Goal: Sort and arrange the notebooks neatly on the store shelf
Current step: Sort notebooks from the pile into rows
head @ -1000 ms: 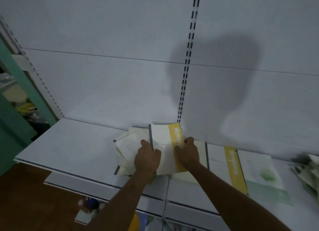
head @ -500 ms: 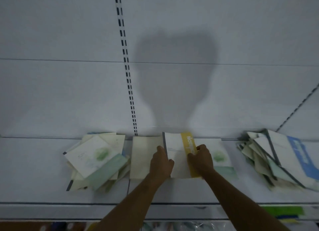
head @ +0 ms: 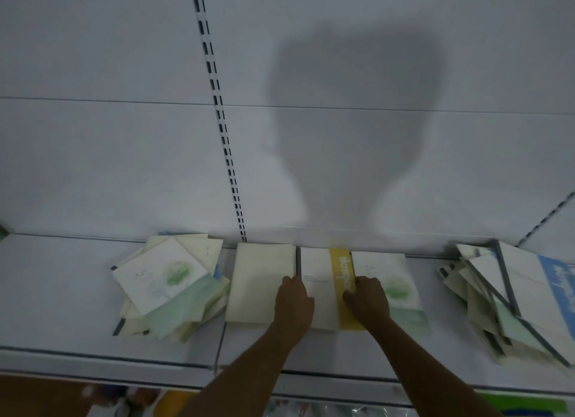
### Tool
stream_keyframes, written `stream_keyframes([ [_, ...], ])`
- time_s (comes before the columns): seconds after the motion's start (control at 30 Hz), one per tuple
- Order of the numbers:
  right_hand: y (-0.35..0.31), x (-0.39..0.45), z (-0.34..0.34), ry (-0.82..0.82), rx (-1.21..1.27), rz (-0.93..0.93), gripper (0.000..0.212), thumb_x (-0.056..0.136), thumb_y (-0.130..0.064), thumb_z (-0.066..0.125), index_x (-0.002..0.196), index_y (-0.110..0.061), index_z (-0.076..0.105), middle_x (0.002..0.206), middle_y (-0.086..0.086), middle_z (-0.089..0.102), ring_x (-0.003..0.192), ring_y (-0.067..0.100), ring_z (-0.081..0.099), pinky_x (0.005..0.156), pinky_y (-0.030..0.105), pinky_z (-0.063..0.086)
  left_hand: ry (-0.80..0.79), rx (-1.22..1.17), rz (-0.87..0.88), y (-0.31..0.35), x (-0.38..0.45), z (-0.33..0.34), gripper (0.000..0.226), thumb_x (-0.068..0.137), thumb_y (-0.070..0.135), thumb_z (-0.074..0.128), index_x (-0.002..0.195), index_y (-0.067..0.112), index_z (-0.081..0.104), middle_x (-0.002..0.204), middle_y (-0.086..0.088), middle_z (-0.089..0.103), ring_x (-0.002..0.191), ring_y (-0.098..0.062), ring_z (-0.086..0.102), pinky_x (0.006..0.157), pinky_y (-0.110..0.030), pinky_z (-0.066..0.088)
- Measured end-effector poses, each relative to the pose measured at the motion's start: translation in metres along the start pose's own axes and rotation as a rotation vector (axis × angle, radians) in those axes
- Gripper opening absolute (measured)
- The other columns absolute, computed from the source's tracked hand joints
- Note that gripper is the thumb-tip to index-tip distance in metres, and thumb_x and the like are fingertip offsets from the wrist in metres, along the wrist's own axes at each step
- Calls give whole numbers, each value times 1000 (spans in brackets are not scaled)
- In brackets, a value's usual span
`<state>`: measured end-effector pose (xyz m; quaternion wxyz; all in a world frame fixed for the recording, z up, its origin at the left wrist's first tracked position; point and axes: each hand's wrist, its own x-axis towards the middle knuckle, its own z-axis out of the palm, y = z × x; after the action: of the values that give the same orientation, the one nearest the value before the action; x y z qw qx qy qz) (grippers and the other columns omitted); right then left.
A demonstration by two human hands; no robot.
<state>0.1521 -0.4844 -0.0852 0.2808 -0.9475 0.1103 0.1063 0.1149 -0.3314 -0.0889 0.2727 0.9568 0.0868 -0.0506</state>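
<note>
Head view. The white store shelf point(head: 77, 292) is carrying several groups of notebooks against the back panel point(head: 124, 167). At the centre, a yellow-banded notebook point(head: 320, 295) is lying flat with its far edge at the back panel. The left hand point(head: 294, 304) is resting on its left edge, fingers curled over the spine, apparently gripping it. The right hand point(head: 367, 301) is lying on its yellow band, fingers bent around the right edge, holding the same notebook. A cream notebook point(head: 258, 287) is lying just beside it on the left, and a green-printed notebook point(head: 395, 286) just beside it on the right, partly under the right hand. A loose, fanned pile point(head: 168, 286) is sitting further left. A second untidy pile point(head: 510, 304), topped by a blue-banded cover, is lying well apart on the right. A slotted upright point(head: 217, 111) is running down the back panel.
</note>
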Motion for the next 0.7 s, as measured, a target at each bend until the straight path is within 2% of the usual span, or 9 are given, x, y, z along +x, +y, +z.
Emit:
stream_keyframes([
  [0.07, -1, 0, 2, 8, 3, 8, 37, 82, -23, 60, 112, -3, 61, 112, 15, 53, 93, 31, 62, 77, 35, 51, 3, 7, 11, 1, 0, 2, 39, 93, 23, 51, 125, 2, 46, 127, -15, 45, 113, -27, 49, 95, -31, 40],
  [0.2, -6, 0, 6, 9, -41, 30, 37, 88, -25, 56, 117, -2, 55, 118, 15, 45, 101, 33, 59, 84, 36, 48, 18, -2, 25, 0, 0, 3, 38, 92, 21, 52, 126, 4, 48, 126, -13, 44, 116, -25, 46, 95, -28, 39],
  [0.33, -19, -5, 8, 89, -10, 64, 35, 87, -23, 54, 117, -5, 53, 120, 14, 44, 103, 34, 57, 84, 38, 46, 74, -37, 52, -4, -2, -6, 32, 90, 25, 53, 117, 7, 52, 118, -11, 47, 108, -24, 50, 87, -28, 41],
  [0.43, -42, -7, 16, 97, 92, -42, 36, 87, -22, 58, 121, -11, 54, 121, 13, 53, 106, 30, 57, 87, 35, 45, 153, -61, 50, -15, -4, -26, 25, 90, 28, 53, 109, 10, 54, 111, -7, 52, 99, -22, 55, 79, -29, 44],
  [0.53, -80, -13, 30, 73, 153, -147, 31, 88, -20, 58, 118, -13, 56, 114, 10, 61, 99, 24, 60, 79, 28, 44, 288, -60, 18, -34, -5, -58, 23, 90, 31, 52, 107, 15, 56, 108, -2, 55, 93, -18, 56, 75, -27, 43],
  [0.7, -159, -36, 71, -28, 156, -361, 23, 90, -23, 54, 111, -16, 62, 104, 3, 66, 94, 19, 62, 78, 26, 45, 453, -40, -128, -91, -16, -116, 18, 87, 31, 52, 100, 18, 56, 101, 0, 57, 94, -19, 58, 75, -30, 46],
])
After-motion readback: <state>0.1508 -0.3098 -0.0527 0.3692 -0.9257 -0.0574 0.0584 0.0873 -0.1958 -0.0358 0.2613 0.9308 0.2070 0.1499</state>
